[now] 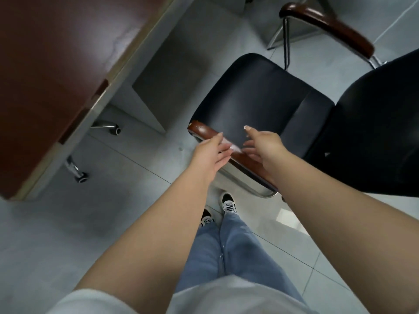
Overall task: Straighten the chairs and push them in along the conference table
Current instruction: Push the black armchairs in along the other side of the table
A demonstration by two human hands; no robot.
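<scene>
A black padded chair with brown wooden armrests and a chrome frame stands pulled out from the reddish-brown conference table, turned at an angle to its edge. My left hand reaches over the near armrest with straight fingers, at or just above the wood. My right hand hovers over the same armrest, fingers spread and relaxed, holding nothing. The far armrest shows at the top right, and the black backrest at the right.
Chrome chair legs with casters poke out from under the table edge at the left. A grey table support panel stands between table and chair. The floor is grey tile. My feet stand just behind the armrest.
</scene>
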